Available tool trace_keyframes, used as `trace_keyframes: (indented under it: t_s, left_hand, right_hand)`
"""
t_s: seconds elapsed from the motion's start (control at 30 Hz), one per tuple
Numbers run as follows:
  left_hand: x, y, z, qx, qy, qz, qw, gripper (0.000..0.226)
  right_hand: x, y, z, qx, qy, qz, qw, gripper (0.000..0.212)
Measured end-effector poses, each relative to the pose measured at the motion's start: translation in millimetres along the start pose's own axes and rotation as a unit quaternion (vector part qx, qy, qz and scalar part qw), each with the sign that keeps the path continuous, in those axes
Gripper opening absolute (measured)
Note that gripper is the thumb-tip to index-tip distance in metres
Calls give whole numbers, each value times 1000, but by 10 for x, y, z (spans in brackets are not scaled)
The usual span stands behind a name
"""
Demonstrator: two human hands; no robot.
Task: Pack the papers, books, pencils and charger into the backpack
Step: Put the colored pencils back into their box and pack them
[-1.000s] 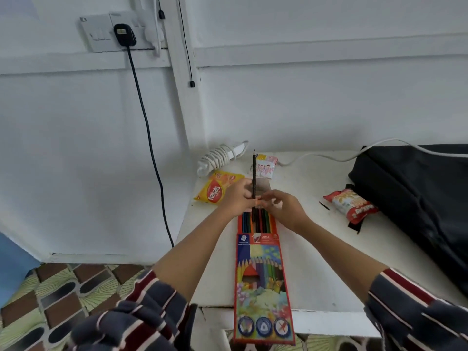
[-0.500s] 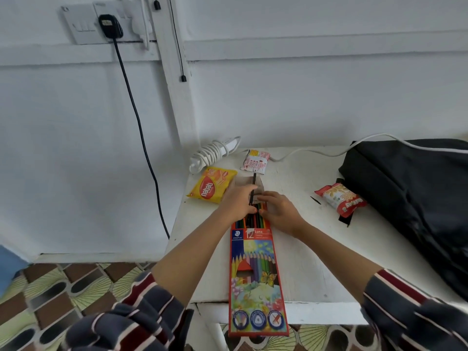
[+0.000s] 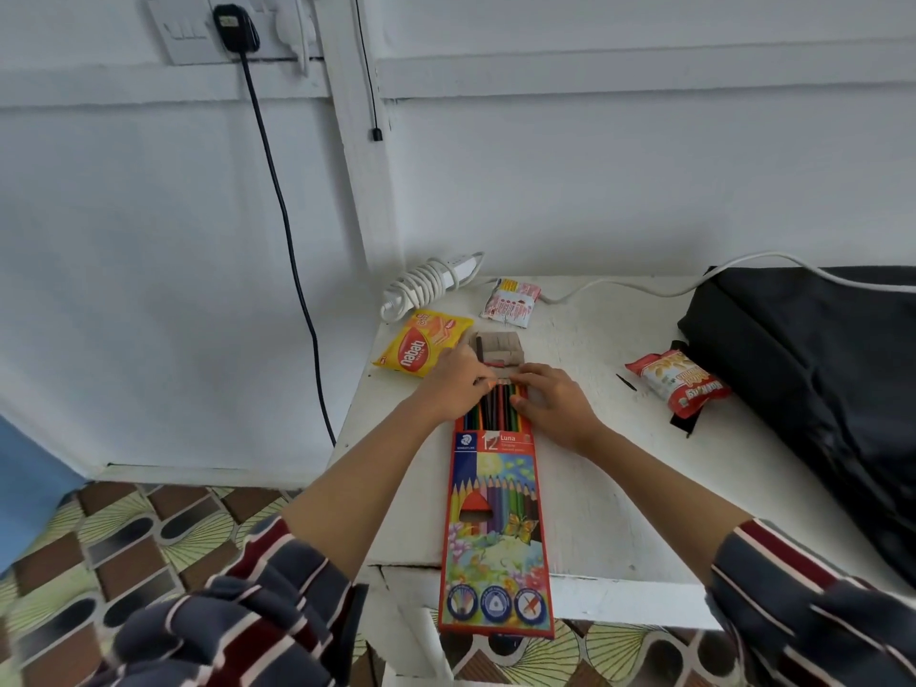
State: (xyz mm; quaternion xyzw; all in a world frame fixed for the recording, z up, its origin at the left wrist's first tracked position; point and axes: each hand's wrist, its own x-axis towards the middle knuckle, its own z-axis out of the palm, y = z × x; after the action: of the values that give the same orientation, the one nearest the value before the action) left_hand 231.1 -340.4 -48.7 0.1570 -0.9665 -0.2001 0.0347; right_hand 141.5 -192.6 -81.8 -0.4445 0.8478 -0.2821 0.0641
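Note:
A long orange coloured-pencil box point(image 3: 495, 513) lies on the white table point(image 3: 619, 463), its near end hanging over the front edge. Its brown flap point(image 3: 503, 345) is open at the far end, where several pencils point(image 3: 495, 414) show. My left hand point(image 3: 453, 386) pinches a dark pencil point(image 3: 480, 348) whose tip sticks out past the others. My right hand point(image 3: 555, 404) presses on the box's open end and the pencil ends. The black backpack point(image 3: 818, 379) lies at the table's right. A white charger point(image 3: 426, 285) with its wound cable sits at the back.
A yellow wafer packet point(image 3: 421, 347) lies just left of my left hand, a white-red packet point(image 3: 510, 304) behind it, a red snack bag point(image 3: 679, 384) beside the backpack. A black plug point(image 3: 233, 27) and cable hang down the wall at left. Patterned floor lies below.
The dark pencil stood upright above the box and has slid down into it among the others. Both hands have lowered onto the box's open end.

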Motion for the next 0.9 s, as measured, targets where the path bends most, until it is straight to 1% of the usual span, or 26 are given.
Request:
trace_keyframes:
  t_s: [0.1, 0.2, 0.3, 0.4, 0.5, 0.57, 0.6, 0.67, 0.7, 0.83, 0.9]
  left_hand:
    - [-25, -13, -16, 16, -21, -20, 999, 51]
    - [-13, 5, -11, 67, -74, -23, 995, 57]
    - [-25, 13, 21, 71, -92, -20, 993, 56]
    - [-17, -24, 28, 71, -71, -2, 995, 50]
    - [35, -80, 7, 61, -61, 27, 996, 38]
    - [65, -111, 16, 46, -45, 21, 998, 35]
    - [74, -116, 21, 31, -35, 10, 999, 37]
    - [85, -109, 19, -4, -34, -23, 999, 53]
    - [93, -97, 3, -9, -51, -35, 998, 62]
    - [121, -29, -100, 18, -155, -49, 987, 84]
    - [143, -29, -127, 20, -185, -53, 981, 89]
  right_hand:
    - [-5, -5, -1, -4, 0, -2, 1000, 42]
    - [-5, -6, -6, -8, 0, -3, 1000, 43]
    - [-8, -7, -11, -9, -1, -5, 1000, 42]
    - [-11, -11, -11, -8, -3, -4, 1000, 42]
    - [-13, -18, -6, -12, -2, -3, 1000, 42]
    - [-13, -15, -2, -12, -2, -5, 1000, 42]
    - [-15, -12, -1, -11, -2, -5, 1000, 41]
    - [-17, -8, 1, -9, -1, -8, 1000, 41]
    - [-17, -9, 0, -9, 1, -9, 1000, 41]
    - [-14, -6, -6, -9, 3, -10, 1000, 41]
    - [-10, -2, -7, -7, 5, -9, 1000, 40]
